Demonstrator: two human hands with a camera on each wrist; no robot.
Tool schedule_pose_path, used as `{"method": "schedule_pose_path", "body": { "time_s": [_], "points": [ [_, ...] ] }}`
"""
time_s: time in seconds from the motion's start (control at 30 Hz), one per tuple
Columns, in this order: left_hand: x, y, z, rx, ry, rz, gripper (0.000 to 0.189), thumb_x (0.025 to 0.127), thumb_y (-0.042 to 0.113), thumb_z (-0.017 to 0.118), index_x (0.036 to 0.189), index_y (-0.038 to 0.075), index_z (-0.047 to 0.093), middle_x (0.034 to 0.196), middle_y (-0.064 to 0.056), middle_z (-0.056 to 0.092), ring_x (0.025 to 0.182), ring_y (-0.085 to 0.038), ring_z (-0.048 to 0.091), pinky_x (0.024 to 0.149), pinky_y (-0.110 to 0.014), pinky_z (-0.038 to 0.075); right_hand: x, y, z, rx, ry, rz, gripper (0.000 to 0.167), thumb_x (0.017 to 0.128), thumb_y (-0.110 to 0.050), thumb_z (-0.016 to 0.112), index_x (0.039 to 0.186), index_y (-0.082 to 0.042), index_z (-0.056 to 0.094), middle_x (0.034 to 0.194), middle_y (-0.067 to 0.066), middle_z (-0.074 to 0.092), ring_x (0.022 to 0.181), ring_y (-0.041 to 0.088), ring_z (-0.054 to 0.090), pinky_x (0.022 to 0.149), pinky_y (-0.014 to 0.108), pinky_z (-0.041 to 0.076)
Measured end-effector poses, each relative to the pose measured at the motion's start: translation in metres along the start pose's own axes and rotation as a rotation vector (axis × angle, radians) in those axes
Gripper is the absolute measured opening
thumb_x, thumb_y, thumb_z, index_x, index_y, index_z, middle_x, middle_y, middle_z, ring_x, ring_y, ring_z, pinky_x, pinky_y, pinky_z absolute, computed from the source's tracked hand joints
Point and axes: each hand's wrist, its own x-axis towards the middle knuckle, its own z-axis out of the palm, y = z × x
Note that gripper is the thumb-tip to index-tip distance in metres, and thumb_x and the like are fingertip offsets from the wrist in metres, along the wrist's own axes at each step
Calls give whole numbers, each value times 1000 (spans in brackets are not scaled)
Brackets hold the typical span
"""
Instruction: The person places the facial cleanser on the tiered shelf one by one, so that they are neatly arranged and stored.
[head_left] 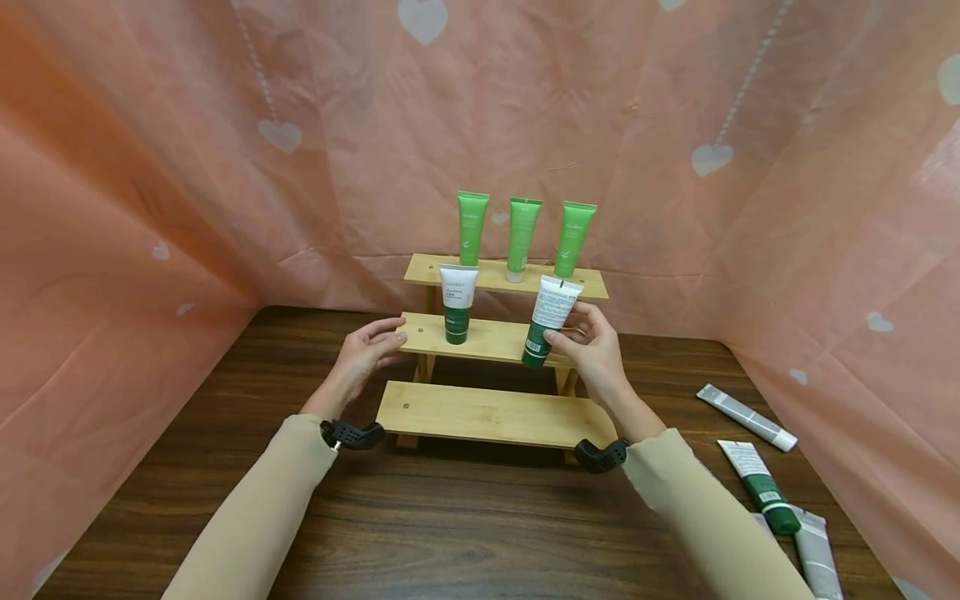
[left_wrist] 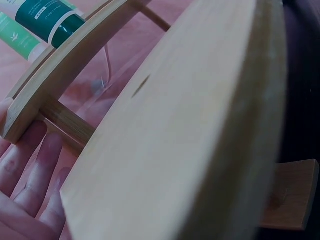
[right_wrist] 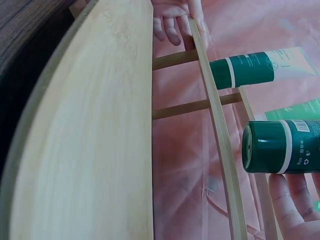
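My right hand (head_left: 600,354) pinches a white tube with a dark green cap end (head_left: 553,307) between thumb and fingers. It tilts a little, cap down, at the right part of the middle shelf; in the right wrist view its cap (right_wrist: 265,147) looks apart from the board. At the left end of that wooden display rack (head_left: 495,412), my left hand (head_left: 358,362) grips the middle shelf, fingers (left_wrist: 37,172) under the board. A matching white and green tube (head_left: 457,304) stands upright on the middle shelf, left of the held one.
Three light green tubes (head_left: 522,237) stand along the top shelf. On the dark wood table (head_left: 450,517) to the right lie a grey tube (head_left: 746,417), another white and green tube (head_left: 761,487) and more grey tubes (head_left: 817,554). Pink cloth (head_left: 360,150) hangs behind and at both sides.
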Motion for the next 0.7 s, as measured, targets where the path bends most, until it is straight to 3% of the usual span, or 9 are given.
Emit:
{"method": "schedule_pose_path", "body": {
  "time_s": [0.27, 0.47, 0.7],
  "points": [
    [-1, 0, 1, 4, 8, 2, 47, 85, 17, 70, 127, 4, 54, 106, -7, 65, 92, -14, 62, 94, -49, 43, 11, 5, 10, 48, 17, -32, 43, 83, -1, 68, 121, -8, 50, 112, 16, 53, 96, 24, 57, 75, 30, 54],
    [-1, -1, 0, 1, 2, 5, 48, 85, 18, 70, 128, 5, 54, 106, -6, 65, 92, -14, 62, 94, -50, 42, 18, 8, 18, 37, 44, -35, 44, 82, 2, 68, 122, -4, 50, 109, 11, 57, 96, 23, 58, 75, 29, 54],
    [-1, -2, 4, -18, 11, 16, 47, 85, 16, 70, 128, 4, 54, 101, -3, 66, 90, -13, 62, 95, -53, 40, 23, 10, 24, 3, 19, -22, 45, 84, -2, 68, 124, -5, 50, 111, 13, 57, 97, 22, 57, 77, 30, 53]
  ]
}}
